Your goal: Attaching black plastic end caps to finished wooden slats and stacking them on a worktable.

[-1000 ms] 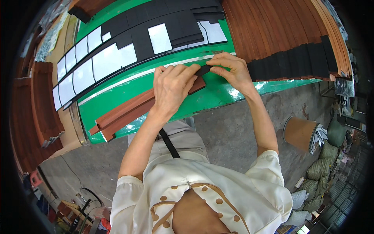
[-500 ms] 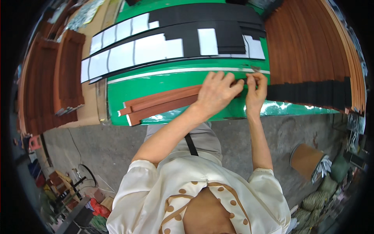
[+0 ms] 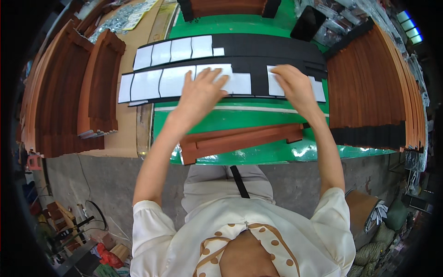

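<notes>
At the left, stacked reddish-brown mouldings (image 3: 99, 87) are being supported by tan cardboard (image 3: 129, 129). Beyond the centre, a black phone-like slab (image 3: 308, 22) is being flanked by clear-wrapped bundles (image 3: 339, 23). At the right, a close row of black-ended brown mouldings (image 3: 369, 83) is being borne by the green tabletop (image 3: 263, 113). Black sheets (image 3: 277, 46) with white patches (image 3: 173, 83) are being partly hidden by the left hand (image 3: 201, 94), spread over them, and the right hand (image 3: 295, 87), its fingers curled at one patch; whether it is being pinched cannot be told. Nearer the body, a notched moulding (image 3: 240, 140) is being flanked by both forearms (image 3: 326, 147).
</notes>
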`<state>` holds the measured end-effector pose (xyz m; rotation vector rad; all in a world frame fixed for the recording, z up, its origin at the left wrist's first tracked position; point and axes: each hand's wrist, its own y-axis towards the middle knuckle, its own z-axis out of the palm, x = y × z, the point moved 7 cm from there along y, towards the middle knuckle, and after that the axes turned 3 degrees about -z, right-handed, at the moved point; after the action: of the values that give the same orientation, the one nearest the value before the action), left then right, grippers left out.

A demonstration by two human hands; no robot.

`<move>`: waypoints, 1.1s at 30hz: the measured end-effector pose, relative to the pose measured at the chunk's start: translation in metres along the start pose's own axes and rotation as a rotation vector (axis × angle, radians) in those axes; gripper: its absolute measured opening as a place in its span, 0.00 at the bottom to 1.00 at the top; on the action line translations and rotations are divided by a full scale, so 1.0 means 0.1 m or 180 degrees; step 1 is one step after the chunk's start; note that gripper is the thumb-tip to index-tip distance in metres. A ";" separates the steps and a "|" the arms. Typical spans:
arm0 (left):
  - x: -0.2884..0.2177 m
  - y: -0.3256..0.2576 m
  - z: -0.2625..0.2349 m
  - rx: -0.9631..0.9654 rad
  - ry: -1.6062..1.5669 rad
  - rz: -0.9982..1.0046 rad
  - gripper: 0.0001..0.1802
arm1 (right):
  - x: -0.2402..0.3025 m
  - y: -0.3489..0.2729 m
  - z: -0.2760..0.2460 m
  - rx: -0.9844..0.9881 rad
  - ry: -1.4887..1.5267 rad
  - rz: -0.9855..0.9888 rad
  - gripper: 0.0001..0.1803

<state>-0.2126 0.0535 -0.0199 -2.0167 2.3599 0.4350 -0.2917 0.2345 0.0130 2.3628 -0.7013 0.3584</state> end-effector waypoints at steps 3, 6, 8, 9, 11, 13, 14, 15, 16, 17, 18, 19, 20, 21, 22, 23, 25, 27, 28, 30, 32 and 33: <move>0.61 0.02 0.24 0.0161 0.0143 -0.0329 0.22 | 0.05 0.63 0.71 0.0384 -0.0227 -0.0397 0.08; 0.78 0.22 0.37 0.0161 0.0147 -0.0378 0.24 | -0.09 0.99 1.21 0.0637 -0.0675 -0.0558 0.08; 0.87 0.32 0.45 0.0068 0.0198 -0.0488 0.25 | -0.16 1.14 1.41 0.0638 -0.0789 -0.0657 0.07; 0.90 0.34 0.51 0.0051 0.0163 -0.0506 0.26 | -0.24 1.19 1.54 0.0846 -0.1091 -0.0674 0.06; 0.96 0.34 0.59 -0.0010 0.0080 -0.0423 0.26 | -0.31 1.23 1.74 0.1029 -0.1536 -0.0856 0.05; 0.98 0.31 0.62 -0.0245 0.0073 -0.0263 0.27 | -0.36 1.25 1.81 0.1064 -0.1590 -0.0963 0.05; 1.02 0.30 0.64 -0.0223 0.0047 -0.0284 0.27 | -0.34 1.25 1.83 0.1075 -0.1643 -0.1072 0.05; 1.04 0.29 0.64 -0.0264 0.0006 -0.0260 0.27 | -0.34 1.25 1.85 0.1084 -0.1568 -0.1210 0.05; 1.05 0.31 0.62 -0.0331 -0.0027 -0.0228 0.27 | -0.36 1.25 1.85 0.1105 -0.1570 -0.1215 0.05; 1.05 0.30 0.62 -0.0362 -0.0030 -0.0236 0.27 | -0.34 1.25 1.83 0.0999 -0.1556 -0.1343 0.04; 1.05 0.30 0.63 -0.0364 -0.0041 -0.0246 0.27 | -0.32 1.24 1.81 0.0889 -0.1541 -0.1472 0.04; 1.04 0.31 0.63 -0.0348 -0.0033 -0.0254 0.28 | -0.35 1.26 1.80 0.0891 -0.1545 -0.1475 0.04; 1.04 0.31 0.63 -0.0333 -0.0021 -0.0260 0.28 | -0.44 1.31 1.75 0.0789 -0.1382 -0.1161 0.04; 1.03 0.30 0.63 -0.0339 -0.0018 -0.0257 0.28 | -0.52 1.34 1.69 0.0682 -0.1219 -0.0847 0.04; 1.02 0.29 0.60 -0.0452 -0.0118 -0.0193 0.26 | -0.45 1.35 1.66 0.0677 -0.1216 -0.0862 0.04; 1.01 0.27 0.56 -0.0565 -0.0217 -0.0127 0.24 | -0.53 1.38 1.55 0.0454 -0.0512 -0.0137 0.05; 1.14 0.26 0.44 -0.0797 -0.1088 -0.0453 0.21 | -0.51 1.31 1.41 0.0302 0.0642 0.0791 0.06; 1.24 0.15 0.18 -0.1398 -0.2302 -0.0963 0.14 | -0.14 1.20 1.25 0.0340 0.0694 0.0626 0.05; 1.23 0.09 0.09 -0.1510 -0.2684 -0.1190 0.14 | 0.06 1.11 1.17 0.0358 0.0729 0.0488 0.05; 1.00 0.00 -0.17 -0.1195 -0.3141 -0.1463 0.14 | 0.51 0.92 1.02 0.0148 0.0178 -0.0369 0.04; 0.82 -0.13 -0.27 -0.0933 -0.3434 -0.1341 0.09 | 0.93 0.70 0.91 -0.0078 -0.0154 -0.1172 0.06; 0.77 -0.23 -0.30 -0.0873 -0.3616 -0.1269 0.08 | 1.08 0.65 0.85 -0.0040 -0.0058 -0.1244 0.07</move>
<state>-0.1983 -0.0307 -0.0104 -1.5354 1.2294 1.4317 -0.2334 0.0941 0.0261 2.4239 -0.2364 0.1609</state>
